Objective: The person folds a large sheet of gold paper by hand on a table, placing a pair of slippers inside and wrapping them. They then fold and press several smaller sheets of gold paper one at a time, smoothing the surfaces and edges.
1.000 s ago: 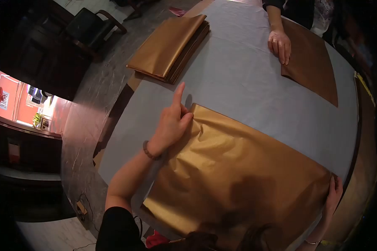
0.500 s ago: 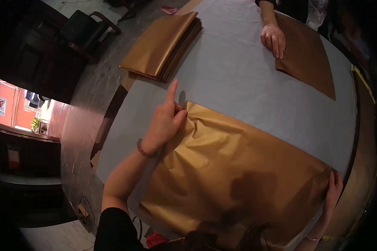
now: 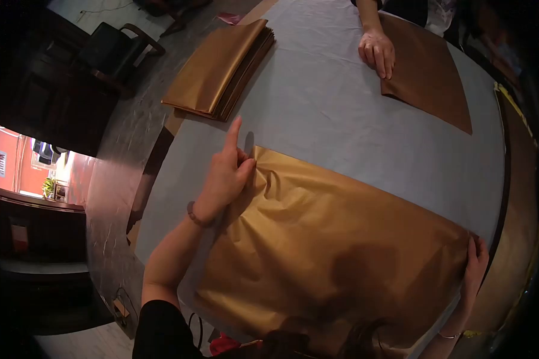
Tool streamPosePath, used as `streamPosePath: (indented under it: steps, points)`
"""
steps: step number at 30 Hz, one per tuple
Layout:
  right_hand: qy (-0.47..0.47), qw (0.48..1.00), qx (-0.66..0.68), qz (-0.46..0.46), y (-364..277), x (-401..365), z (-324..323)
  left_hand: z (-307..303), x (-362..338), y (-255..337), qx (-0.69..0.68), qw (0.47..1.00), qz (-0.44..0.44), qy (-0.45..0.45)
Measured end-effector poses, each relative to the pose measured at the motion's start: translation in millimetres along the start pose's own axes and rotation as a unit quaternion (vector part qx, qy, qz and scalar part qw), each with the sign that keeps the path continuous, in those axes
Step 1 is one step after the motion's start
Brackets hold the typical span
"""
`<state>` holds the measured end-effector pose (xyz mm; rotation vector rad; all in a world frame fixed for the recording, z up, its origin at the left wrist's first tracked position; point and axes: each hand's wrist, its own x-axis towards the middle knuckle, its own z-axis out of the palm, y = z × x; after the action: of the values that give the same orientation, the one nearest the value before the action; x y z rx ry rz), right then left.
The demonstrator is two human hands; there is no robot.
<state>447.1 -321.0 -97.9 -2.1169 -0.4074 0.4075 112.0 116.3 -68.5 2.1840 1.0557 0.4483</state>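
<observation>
A large gold sheet point(image 3: 335, 221), paper or thin fabric, lies on the pale cloth-covered table in front of me. My left hand point(image 3: 226, 173) pinches its far left corner between thumb and bent fingers, with the index finger stretched out toward the stack. Creases fan out across the gold surface from that corner. At the far right corner, my right hand point(image 3: 476, 257) grips the edge, its thumb side partly hidden. Shadows of my head and arms fall over the sheet's lower part.
A stack of folded gold sheets point(image 3: 218, 72) sits at the table's far left. Across the table, another person's hand point(image 3: 377, 52) rests on a folded brown sheet point(image 3: 425, 75). The table cover point(image 3: 305, 90) is pale grey. A black chair point(image 3: 111, 48) stands on the floor beyond.
The whole view has shifted slightly. Both my hands keep hold of the gold sheet's corners, and the left index finger stays extended. The other person's hand remains on the brown sheet.
</observation>
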Motion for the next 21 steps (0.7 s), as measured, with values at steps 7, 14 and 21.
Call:
streamPosePath:
  steps: [7,14,21]
  points:
    - [0.007,1.0,-0.027,0.004,1.1,0.1,0.3,-0.8,-1.6,2.6,-0.009,1.0,-0.012,0.0]
    - [0.021,0.999,-0.031,0.012,-21.1,-4.9,12.6,0.7,-1.5,-8.6,-0.02,0.998,0.045,0.025]
    - [0.075,0.997,-0.032,0.017,-34.5,-12.6,13.0,6.3,2.5,-12.9,-0.069,0.997,0.026,0.014]
